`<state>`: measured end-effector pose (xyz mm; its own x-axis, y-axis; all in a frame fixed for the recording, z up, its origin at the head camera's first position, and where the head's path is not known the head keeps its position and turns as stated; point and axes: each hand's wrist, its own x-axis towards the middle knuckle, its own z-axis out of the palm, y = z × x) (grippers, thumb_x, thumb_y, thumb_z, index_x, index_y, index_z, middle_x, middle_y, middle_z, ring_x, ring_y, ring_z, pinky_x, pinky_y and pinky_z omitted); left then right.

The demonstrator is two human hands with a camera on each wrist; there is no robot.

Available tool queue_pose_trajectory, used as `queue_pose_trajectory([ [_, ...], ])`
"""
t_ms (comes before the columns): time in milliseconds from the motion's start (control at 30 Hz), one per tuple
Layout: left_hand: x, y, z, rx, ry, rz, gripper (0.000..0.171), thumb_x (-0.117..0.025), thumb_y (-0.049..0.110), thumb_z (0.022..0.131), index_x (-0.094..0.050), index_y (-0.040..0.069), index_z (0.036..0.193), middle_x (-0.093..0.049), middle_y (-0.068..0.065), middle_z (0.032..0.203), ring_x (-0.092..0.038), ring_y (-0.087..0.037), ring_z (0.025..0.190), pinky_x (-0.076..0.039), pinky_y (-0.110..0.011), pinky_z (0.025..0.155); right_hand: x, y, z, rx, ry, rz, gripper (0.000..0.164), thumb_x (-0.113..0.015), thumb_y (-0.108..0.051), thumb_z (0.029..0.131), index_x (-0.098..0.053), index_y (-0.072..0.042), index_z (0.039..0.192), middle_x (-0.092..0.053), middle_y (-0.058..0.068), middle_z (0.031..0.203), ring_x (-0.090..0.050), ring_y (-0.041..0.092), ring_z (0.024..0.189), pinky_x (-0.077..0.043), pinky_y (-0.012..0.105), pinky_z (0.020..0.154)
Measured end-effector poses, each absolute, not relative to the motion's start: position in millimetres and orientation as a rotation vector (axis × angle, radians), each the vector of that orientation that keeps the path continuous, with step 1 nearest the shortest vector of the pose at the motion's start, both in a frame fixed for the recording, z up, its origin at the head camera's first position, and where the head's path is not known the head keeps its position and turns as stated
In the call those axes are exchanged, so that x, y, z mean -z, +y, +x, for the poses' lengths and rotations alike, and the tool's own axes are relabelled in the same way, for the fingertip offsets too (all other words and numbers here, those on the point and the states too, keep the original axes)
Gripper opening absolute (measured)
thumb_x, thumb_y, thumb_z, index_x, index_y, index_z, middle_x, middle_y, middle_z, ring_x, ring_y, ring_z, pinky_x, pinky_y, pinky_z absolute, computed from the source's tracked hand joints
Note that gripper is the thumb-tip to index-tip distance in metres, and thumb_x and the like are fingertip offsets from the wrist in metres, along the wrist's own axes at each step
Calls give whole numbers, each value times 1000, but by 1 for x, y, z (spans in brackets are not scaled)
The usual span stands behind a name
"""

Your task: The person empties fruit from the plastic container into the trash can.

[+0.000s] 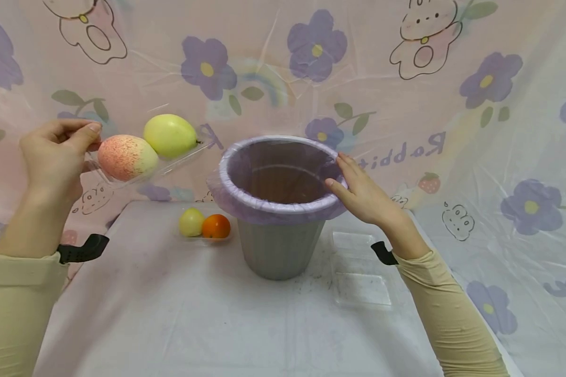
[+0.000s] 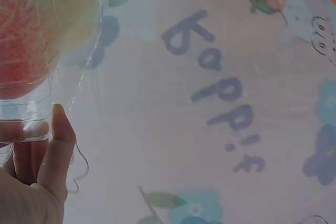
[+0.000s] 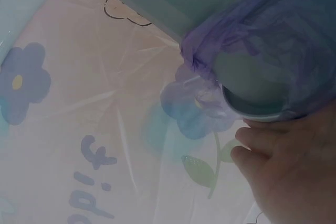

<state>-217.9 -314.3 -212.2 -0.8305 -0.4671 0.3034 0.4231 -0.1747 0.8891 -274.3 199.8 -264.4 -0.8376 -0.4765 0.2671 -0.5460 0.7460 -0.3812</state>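
My left hand (image 1: 56, 159) is raised at the left and pinches one end of a clear plastic tray (image 1: 186, 157). In that tray lie a red-and-cream peach (image 1: 127, 157) and a yellow-green fruit (image 1: 171, 135) with a small dark stem. The left wrist view shows the thumb and fingers on the clear tray's edge (image 2: 39, 111). A grey trash bin (image 1: 280, 246) stands upright mid-table, lined with a thin purple bag (image 1: 245, 209). On the right side of its rim rests my right hand (image 1: 365, 193), fingers fairly straight and thumb toward the opening.
Behind the bin's left side, a second clear tray (image 1: 207, 238) holds a yellow-green fruit (image 1: 191, 222) and an orange fruit (image 1: 216, 226). To the bin's right on the white table (image 1: 217, 324) lies another clear tray (image 1: 363, 288). A printed sheet (image 1: 264, 31) hangs behind.
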Motion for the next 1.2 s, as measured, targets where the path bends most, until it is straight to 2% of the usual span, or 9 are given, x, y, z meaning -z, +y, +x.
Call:
queue_pose_trajectory([
  [200, 197, -296, -228, 2075, -1552, -22, 12, -87, 4, 83, -80, 3, 92, -70, -1, 76, -65, -11, 65, -48, -22, 37, 263, 198, -271, -669, -2795, 811, 88, -35, -60, 109, -13, 6, 163, -7, 19, 173, -3, 36, 160, -7, 54, 129],
  [533, 181, -246, -250, 1991, -1649, -135, 4, -82, 4, 88, -79, 8, 88, -68, 0, 74, -68, -9, 65, -45, -18, 38, 263, 198, -273, -647, -2800, 816, 88, -34, -60, 109, -15, 6, 163, -8, 20, 173, -5, 38, 160, -8, 54, 129],
  [867, 178, -190, -268, 1931, -1739, -262, 2, -79, 5, 91, -78, 3, 91, -65, -4, 82, -66, -13, 66, -56, -22, 46, 261, 198, -275, -606, -2795, 804, 83, -37, -54, 110, -18, 7, 162, -12, 22, 172, -10, 39, 159, -11, 53, 129],
  [1033, 184, -169, -278, 1723, -1875, -292, 13, -75, 8, 94, -80, 17, 84, -68, 3, 79, -65, -11, 68, -51, -16, 46, 261, 198, -275, -608, -2804, 798, 82, -38, -53, 110, -18, 7, 162, -11, 21, 173, -8, 37, 160, -10, 52, 129],
  [1100, 186, -162, -281, 1626, -1912, -303, 12, -75, 9, 94, -80, 16, 86, -68, 6, 75, -64, -8, 66, -46, -15, 46, 261, 198, -275, -611, -2810, 794, 82, -38, -53, 110, -17, 7, 162, -11, 21, 173, -8, 36, 160, -10, 52, 129],
  [1200, 190, -154, -285, 1514, -1943, -329, 7, -74, 9, 94, -80, 6, 93, -66, 10, 68, -59, -5, 59, -41, -14, 44, 260, 198, -274, -618, -2816, 797, 83, -37, -54, 110, -16, 7, 163, -10, 21, 173, -7, 36, 160, -10, 53, 129],
])
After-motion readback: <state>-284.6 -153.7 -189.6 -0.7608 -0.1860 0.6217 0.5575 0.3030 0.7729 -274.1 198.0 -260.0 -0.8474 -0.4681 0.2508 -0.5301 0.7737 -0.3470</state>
